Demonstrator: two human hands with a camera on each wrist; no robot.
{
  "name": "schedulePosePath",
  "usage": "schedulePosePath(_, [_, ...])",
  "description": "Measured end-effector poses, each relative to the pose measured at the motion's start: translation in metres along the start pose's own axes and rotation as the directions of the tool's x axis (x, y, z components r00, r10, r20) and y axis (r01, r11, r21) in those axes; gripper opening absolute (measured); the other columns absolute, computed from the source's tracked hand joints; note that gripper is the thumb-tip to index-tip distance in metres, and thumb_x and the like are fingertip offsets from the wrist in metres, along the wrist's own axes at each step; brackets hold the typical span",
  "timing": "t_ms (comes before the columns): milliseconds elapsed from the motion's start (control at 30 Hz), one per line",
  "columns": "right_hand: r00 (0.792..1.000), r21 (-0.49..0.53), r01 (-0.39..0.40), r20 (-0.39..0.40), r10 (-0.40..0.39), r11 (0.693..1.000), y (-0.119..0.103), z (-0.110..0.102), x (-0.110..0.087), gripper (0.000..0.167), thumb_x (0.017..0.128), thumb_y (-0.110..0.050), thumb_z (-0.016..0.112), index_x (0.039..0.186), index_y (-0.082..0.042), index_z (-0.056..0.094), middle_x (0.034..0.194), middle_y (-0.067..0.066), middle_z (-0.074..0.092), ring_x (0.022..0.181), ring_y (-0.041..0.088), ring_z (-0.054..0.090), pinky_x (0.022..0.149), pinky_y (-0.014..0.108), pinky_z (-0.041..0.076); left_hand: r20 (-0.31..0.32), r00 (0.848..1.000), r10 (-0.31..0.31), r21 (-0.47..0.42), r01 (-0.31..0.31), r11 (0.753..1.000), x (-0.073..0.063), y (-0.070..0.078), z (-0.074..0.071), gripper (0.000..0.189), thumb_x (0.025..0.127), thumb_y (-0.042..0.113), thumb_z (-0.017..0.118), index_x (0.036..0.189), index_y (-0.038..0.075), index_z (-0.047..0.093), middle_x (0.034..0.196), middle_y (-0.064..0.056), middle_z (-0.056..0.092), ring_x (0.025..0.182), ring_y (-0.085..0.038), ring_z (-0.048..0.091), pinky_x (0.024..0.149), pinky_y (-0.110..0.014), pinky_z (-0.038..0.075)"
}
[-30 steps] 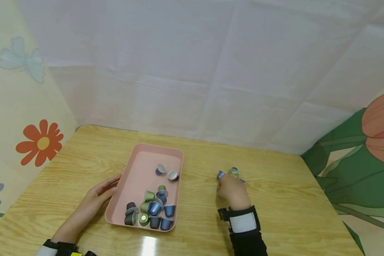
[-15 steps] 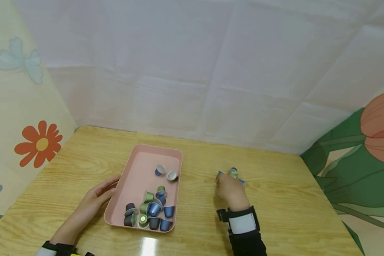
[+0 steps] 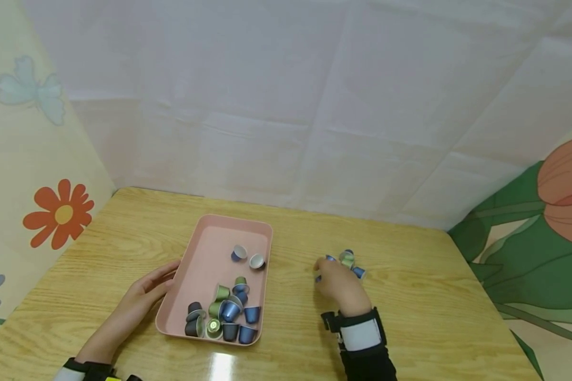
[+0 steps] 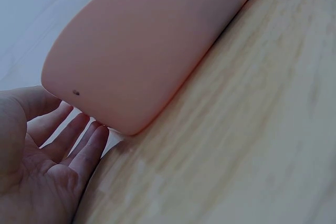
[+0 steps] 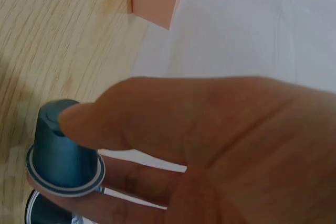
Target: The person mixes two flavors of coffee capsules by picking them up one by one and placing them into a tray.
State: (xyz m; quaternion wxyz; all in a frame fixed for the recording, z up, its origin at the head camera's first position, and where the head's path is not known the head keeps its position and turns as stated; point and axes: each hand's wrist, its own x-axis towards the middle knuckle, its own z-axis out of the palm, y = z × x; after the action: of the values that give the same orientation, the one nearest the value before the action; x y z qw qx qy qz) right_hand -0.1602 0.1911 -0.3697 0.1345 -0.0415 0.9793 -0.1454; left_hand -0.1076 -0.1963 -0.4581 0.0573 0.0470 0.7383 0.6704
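My left hand point(image 3: 138, 299) rests with relaxed fingers against the left side of a pink tray point(image 3: 214, 238); the left wrist view shows its fingertips right at the tray's outer wall point(image 4: 131, 66). Over the table on the right, my right hand point(image 3: 344, 287) pinches a blue coffee capsule point(image 5: 63, 153), thumb on its narrow end and fingers behind its rim. A second dark capsule point(image 5: 47, 209) shows just below it in the right wrist view. Beyond that hand lie a green capsule point(image 3: 347, 262), a blue capsule point(image 3: 358, 272) and others partly hidden.
Several green, blue and black capsules point(image 3: 231, 311) crowd the tray's near end. Two capsules with pale lids up, one of them blue point(image 3: 239, 253), lie farther back in it. A white cloth point(image 3: 286, 106) hangs behind the wooden table point(image 3: 424, 317).
My right hand has shifted slightly left and its fingers have come up a little, uncovering more of the green and blue capsules. The left hand and tray stay put.
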Motion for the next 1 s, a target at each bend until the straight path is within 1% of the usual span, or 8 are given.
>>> schedulePosePath(100, [1.0,-0.004,0.018,0.01,-0.018,1.0,-0.003,0.001,0.0,0.032,0.091,0.0,0.065,0.123,0.001,0.064,0.113,0.015,0.067,0.08,0.019,0.058,0.067,0.036,0.051,-0.001,1.0,0.0,0.008,0.0,1.0,0.0,0.001,0.0,0.054,0.104,0.023,0.053,0.149,-0.004,0.039,0.148,-0.027,0.042,0.114,0.01,0.051,0.093,-0.013,0.044])
schedulePosePath(300, [0.998,-0.014,0.056,0.01,-0.056,0.998,-0.009,0.002,0.0,0.034,0.091,-0.002,0.067,0.125,-0.002,0.064,0.112,0.011,0.069,0.078,0.016,0.059,0.067,0.034,0.052,-0.003,1.0,0.01,0.008,-0.01,1.0,0.0,0.002,0.001,0.053,0.104,0.022,0.053,0.148,-0.005,0.039,0.147,-0.028,0.042,0.114,0.01,0.051,0.093,-0.013,0.044])
schedulePosePath(400, [0.997,-0.022,0.075,-0.002,-0.075,0.997,-0.014,0.002,-0.002,0.035,0.09,-0.003,0.068,0.125,-0.002,0.064,0.116,0.012,0.068,0.08,0.016,0.059,0.069,0.035,0.053,0.001,1.0,0.02,0.002,-0.02,1.0,0.0,0.001,0.001,0.053,0.104,0.021,0.053,0.148,-0.006,0.039,0.146,-0.029,0.042,0.114,0.009,0.052,0.093,-0.014,0.044])
schedulePosePath(633, [0.991,-0.025,0.124,-0.036,-0.125,0.992,-0.022,-0.001,-0.007,0.036,0.089,-0.001,0.07,0.124,-0.002,0.064,0.121,0.014,0.066,0.082,0.018,0.06,0.066,0.035,0.051,0.004,0.999,0.036,-0.001,-0.036,0.999,0.001,-0.001,0.0,0.053,0.104,0.019,0.052,0.147,-0.008,0.038,0.145,-0.031,0.042,0.114,0.009,0.052,0.092,-0.014,0.045])
schedulePosePath(733, [0.986,-0.036,0.157,-0.055,-0.159,0.987,-0.025,-0.001,-0.009,0.035,0.089,-0.001,0.071,0.123,-0.002,0.065,0.12,0.014,0.066,0.087,0.02,0.064,0.069,0.036,0.053,0.007,1.0,0.026,0.006,-0.026,1.0,0.001,-0.002,0.0,0.053,0.104,0.02,0.053,0.148,-0.007,0.039,0.146,-0.031,0.042,0.114,0.01,0.052,0.092,-0.014,0.045])
schedulePosePath(800, [0.981,-0.032,0.181,-0.064,-0.183,0.983,-0.027,0.001,-0.01,0.034,0.088,0.0,0.071,0.122,-0.002,0.065,0.118,0.014,0.067,0.086,0.021,0.064,0.068,0.036,0.054,0.007,1.0,0.019,0.009,-0.019,1.0,0.001,-0.001,0.0,0.053,0.104,0.021,0.053,0.148,-0.006,0.039,0.146,-0.03,0.042,0.113,0.01,0.051,0.092,-0.014,0.045])
schedulePosePath(1000, [0.958,-0.068,0.259,-0.111,-0.265,0.963,-0.036,0.006,-0.01,0.032,0.087,-0.003,0.074,0.118,-0.003,0.067,0.111,0.013,0.068,0.088,0.022,0.066,0.071,0.037,0.055,0.006,1.0,0.022,-0.002,-0.022,1.0,0.0,-0.001,0.001,0.053,0.104,0.019,0.053,0.148,-0.007,0.039,0.146,-0.03,0.042,0.114,0.009,0.052,0.092,-0.014,0.045])
